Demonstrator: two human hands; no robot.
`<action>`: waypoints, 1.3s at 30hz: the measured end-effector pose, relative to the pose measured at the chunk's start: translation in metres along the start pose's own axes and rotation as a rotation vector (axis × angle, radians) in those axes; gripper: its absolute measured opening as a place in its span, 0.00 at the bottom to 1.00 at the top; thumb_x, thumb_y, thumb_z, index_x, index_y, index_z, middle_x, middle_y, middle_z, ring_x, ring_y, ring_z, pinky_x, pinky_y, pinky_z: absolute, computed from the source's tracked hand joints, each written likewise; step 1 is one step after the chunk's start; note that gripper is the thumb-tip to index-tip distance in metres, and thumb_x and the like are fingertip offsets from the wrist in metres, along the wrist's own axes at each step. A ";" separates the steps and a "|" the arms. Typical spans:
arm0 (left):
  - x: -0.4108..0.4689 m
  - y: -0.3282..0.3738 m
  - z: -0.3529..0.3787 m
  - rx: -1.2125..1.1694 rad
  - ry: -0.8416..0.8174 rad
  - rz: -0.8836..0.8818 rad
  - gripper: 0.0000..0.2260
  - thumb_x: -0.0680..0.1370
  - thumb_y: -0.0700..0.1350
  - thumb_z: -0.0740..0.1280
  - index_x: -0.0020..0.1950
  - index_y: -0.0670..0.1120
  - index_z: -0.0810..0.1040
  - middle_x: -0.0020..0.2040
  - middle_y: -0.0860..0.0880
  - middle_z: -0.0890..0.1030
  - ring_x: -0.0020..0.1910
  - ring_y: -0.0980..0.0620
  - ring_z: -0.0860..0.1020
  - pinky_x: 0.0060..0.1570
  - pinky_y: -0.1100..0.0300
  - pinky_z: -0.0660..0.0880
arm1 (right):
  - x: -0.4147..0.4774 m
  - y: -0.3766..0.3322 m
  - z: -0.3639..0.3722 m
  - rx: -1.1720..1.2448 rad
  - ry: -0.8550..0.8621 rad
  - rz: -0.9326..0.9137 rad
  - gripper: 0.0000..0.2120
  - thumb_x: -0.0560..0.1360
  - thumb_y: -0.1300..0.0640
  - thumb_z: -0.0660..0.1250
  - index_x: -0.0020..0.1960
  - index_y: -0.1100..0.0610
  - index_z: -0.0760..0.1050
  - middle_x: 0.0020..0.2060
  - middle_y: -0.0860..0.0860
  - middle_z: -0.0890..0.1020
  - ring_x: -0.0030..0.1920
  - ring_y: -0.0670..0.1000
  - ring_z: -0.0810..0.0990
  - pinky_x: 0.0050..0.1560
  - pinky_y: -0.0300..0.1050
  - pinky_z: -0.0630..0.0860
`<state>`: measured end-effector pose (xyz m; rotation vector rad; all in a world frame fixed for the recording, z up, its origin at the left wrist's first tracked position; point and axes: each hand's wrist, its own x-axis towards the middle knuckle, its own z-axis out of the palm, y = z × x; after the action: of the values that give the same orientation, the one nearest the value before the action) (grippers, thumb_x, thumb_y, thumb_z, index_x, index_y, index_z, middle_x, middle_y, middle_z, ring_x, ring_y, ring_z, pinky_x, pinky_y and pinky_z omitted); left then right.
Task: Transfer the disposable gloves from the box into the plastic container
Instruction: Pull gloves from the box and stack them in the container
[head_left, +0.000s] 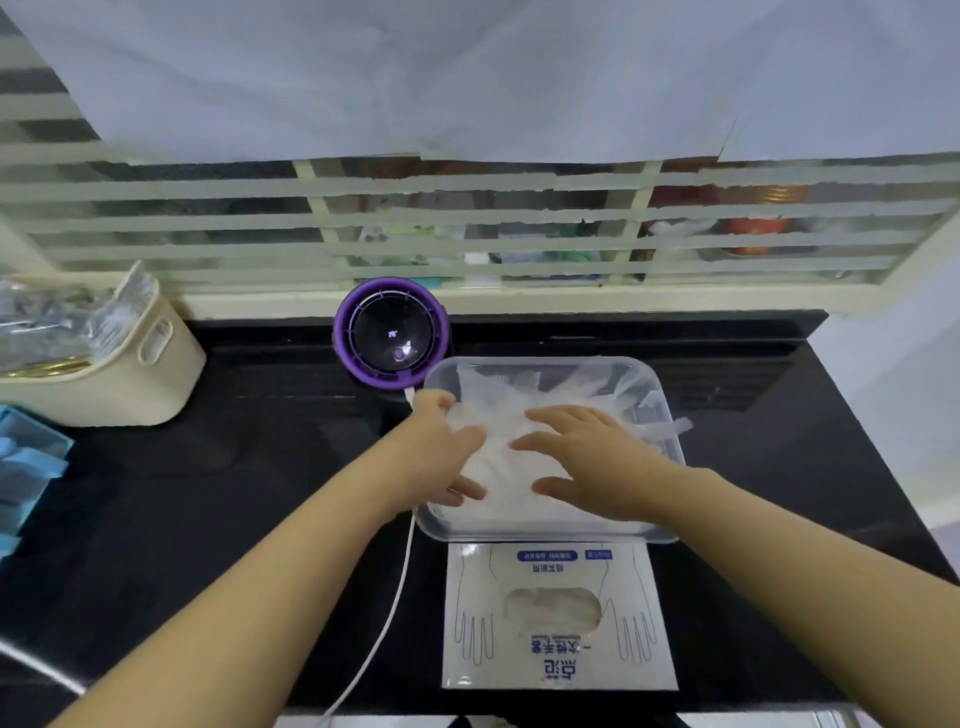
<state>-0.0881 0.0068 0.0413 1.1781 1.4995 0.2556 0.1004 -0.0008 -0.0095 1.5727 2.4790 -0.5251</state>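
Clear, filmy plastic is filling the centre of the frame: the disposable gloves (519, 457) are lying heaped inside the plastic container (655, 387), which is sitting on the black counter (260, 493) just above the box (558, 618) in the picture. We are pressing both hands onto the heap. Our left hand (439, 449) is coming in from the lower left, its fingers (465, 488) spread apart and laid flat over the left part of the pile; our right hand (592, 460) is coming in from the lower right, fingers (550, 415) also apart and flat on top, clamped on nothing. The two hands are nearly meeting over the middle of the pile.

What the coming move turns on, as we are judging it, is the glove cuffs straying to the right: a few loose ends (670, 428) are sticking out over the container's right rim, beside and slightly above our right hand in the frame. The right hand is the nearer one, so it seems the one to sweep them back in. The pile's long axis is running from the lower edge of the container towards its upper right corner.

The box is lying flat at the lower centre, touching or nearly touching the container's near rim, and its oval opening (553, 610) is showing more pale plastic inside, so we are judging the transfer unfinished. A purple round device (392, 332) is standing just above and left of the container, its white cable (400, 582) trailing down past the box's left side
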 end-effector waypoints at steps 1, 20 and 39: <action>-0.004 0.001 -0.009 0.202 0.069 0.067 0.24 0.82 0.47 0.61 0.75 0.50 0.54 0.50 0.51 0.77 0.41 0.52 0.83 0.42 0.58 0.80 | 0.002 0.001 0.004 0.011 -0.026 -0.023 0.24 0.79 0.44 0.59 0.74 0.43 0.59 0.76 0.48 0.54 0.75 0.51 0.52 0.74 0.50 0.50; 0.085 -0.025 0.049 1.225 -0.181 0.193 0.29 0.76 0.51 0.69 0.73 0.45 0.63 0.69 0.43 0.64 0.65 0.42 0.67 0.61 0.50 0.70 | 0.022 0.031 0.035 -0.076 -0.295 0.201 0.36 0.78 0.50 0.62 0.78 0.53 0.45 0.77 0.58 0.47 0.76 0.59 0.48 0.74 0.55 0.50; 0.091 -0.027 0.054 1.257 -0.136 0.200 0.33 0.76 0.53 0.69 0.75 0.43 0.59 0.71 0.42 0.63 0.68 0.42 0.67 0.63 0.49 0.70 | -0.016 0.020 -0.035 -0.180 -0.023 0.114 0.21 0.78 0.49 0.63 0.70 0.48 0.68 0.67 0.48 0.72 0.66 0.52 0.69 0.63 0.48 0.69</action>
<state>-0.0427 0.0405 -0.0522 2.2566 1.3839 -0.7460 0.1268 0.0062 0.0240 1.6150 2.3288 -0.2916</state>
